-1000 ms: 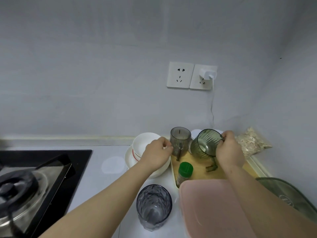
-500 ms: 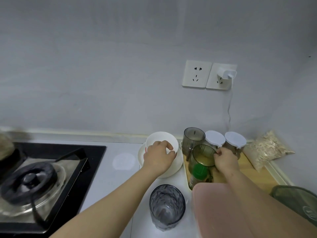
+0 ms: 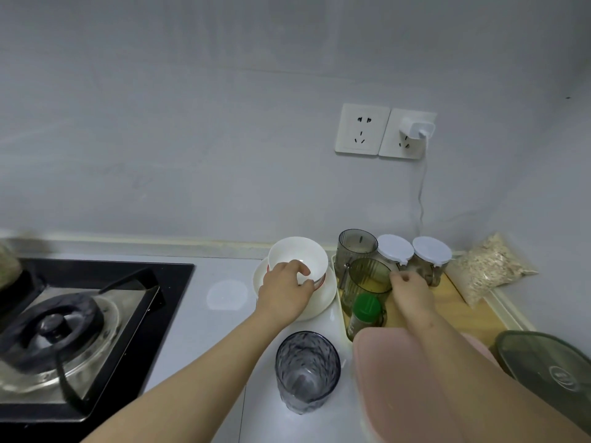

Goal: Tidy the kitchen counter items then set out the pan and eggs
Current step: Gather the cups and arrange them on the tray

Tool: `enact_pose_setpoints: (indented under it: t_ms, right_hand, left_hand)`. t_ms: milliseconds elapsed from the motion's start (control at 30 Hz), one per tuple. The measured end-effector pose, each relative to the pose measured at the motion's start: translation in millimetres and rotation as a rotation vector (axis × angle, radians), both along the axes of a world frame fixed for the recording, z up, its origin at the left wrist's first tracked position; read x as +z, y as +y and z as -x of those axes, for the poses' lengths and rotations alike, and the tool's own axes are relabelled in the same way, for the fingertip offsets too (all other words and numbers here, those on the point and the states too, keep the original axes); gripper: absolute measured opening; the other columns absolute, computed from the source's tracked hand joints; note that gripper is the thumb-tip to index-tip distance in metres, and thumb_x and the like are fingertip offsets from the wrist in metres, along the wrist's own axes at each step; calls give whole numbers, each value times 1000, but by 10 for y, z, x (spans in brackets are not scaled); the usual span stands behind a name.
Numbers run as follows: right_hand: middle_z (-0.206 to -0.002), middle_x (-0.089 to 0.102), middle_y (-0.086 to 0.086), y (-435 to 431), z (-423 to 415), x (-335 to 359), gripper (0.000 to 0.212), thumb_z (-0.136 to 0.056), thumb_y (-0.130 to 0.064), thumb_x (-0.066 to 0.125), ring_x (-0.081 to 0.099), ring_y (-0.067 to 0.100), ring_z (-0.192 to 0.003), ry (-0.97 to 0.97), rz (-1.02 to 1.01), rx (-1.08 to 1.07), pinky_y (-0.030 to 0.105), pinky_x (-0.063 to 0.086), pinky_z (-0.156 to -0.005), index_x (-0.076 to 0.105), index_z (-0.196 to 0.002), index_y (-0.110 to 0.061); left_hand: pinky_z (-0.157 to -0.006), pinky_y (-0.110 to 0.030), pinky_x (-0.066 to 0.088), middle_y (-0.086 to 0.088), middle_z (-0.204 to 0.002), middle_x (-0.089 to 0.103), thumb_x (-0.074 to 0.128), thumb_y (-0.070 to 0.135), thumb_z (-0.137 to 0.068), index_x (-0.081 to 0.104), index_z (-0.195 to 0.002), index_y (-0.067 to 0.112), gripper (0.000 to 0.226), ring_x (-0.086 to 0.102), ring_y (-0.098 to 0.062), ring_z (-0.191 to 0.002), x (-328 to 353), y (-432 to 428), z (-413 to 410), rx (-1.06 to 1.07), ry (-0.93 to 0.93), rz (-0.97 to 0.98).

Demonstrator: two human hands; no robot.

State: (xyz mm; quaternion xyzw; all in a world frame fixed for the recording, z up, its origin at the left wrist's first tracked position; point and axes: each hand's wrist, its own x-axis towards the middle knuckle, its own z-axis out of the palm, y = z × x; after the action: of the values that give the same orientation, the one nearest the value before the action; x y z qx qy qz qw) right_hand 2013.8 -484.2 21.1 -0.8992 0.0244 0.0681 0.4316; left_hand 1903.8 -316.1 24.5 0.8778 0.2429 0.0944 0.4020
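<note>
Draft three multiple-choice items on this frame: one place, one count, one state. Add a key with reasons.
1. Where does the green-capped bottle stand?
A) on the stove
B) on the wooden tray, in front of the green cup
C) on the bare counter

2. How many white-lidded jars stand on the tray?
A) one
B) two
C) four

3. What is the left hand doing?
A) gripping the white bowl by its rim
B) lying flat on the counter
C) holding the grey glass

Key:
1B, the bottle sits at the tray's near-left corner.
2B, two white lids show side by side at the back.
3A, its fingers curl over the bowl's rim.
</note>
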Motion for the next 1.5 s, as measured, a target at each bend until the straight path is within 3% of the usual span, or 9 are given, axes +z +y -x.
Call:
enact_pose_setpoints:
  t_ms: [200,333,467,633,933,1167,1300,1433,1500]
  right_hand:
    - [-115,61,12,56,494,169,28,-93,-9,48,55,28,-107,-384,-163,-78,29,39,-87,57,-118,-3]
    - [-112,63,8,234,950,16,26,-88,-11,56,56,26,-105,-375,-121,218,32,43,-91,59,-114,-8]
    - [-143,41,1,318,1283,-118,68,-83,-44,62,34,24,-132,-191,215,542,32,30,-106,37,-140,-18]
    - [-149,25,1,363,1472,-246,100,-68,-58,69,28,26,-135,-68,379,682,37,29,-110,19,-146,-23]
    - [-140,33,3,384,1493,-268,92,-70,-39,71,34,28,-128,-137,392,650,34,33,-106,21,-144,-19]
    - [-124,42,1,357,1189,77,85,-48,-36,64,45,24,-121,-118,15,475,34,42,-101,37,-128,-32]
    - [-118,38,-2,201,849,388,78,-62,-23,76,44,16,-115,-188,-114,357,29,40,-100,36,-130,-29]
    - [-124,41,3,3,544,617,77,-64,-24,78,45,23,-115,-211,-130,242,40,44,-100,34,-127,-33]
    - [-127,40,6,-127,404,704,79,-64,-23,78,43,25,-118,-249,-126,207,39,42,-100,34,-129,-32]
  left_hand:
    - [-84,-24,37,-3,-117,53,52,16,-90,57,-111,14,21,51,-19,-106,-9,47,295,-23,-121,51]
    - [-79,-23,37,-2,-106,58,49,6,-89,55,-101,15,16,55,-21,-98,-61,55,514,-2,-135,136]
    - [-78,-20,33,1,-103,53,46,4,-90,57,-111,9,25,50,-17,-93,-120,9,707,19,-97,165]
    - [-78,-21,35,3,-100,54,41,3,-91,55,-103,13,21,48,-15,-92,-220,-22,867,15,-63,255]
    - [-78,-26,41,4,-87,54,41,4,-91,54,-89,18,19,54,-22,-88,-250,73,912,41,-62,345]
    - [-76,-29,43,-2,-89,61,47,5,-89,54,-82,25,22,62,-18,-80,58,93,654,109,-229,413]
    - [-59,-20,46,-1,-91,57,46,3,-90,53,-79,25,25,61,-13,-74,351,-61,281,46,-314,463]
    - [-83,-30,44,1,-96,58,44,3,-91,57,-88,19,21,60,-23,-96,510,-172,-84,-29,-348,316]
    - [-80,-24,39,2,-97,58,42,3,-91,60,-99,14,23,56,-21,-94,515,-229,-218,-73,-311,203]
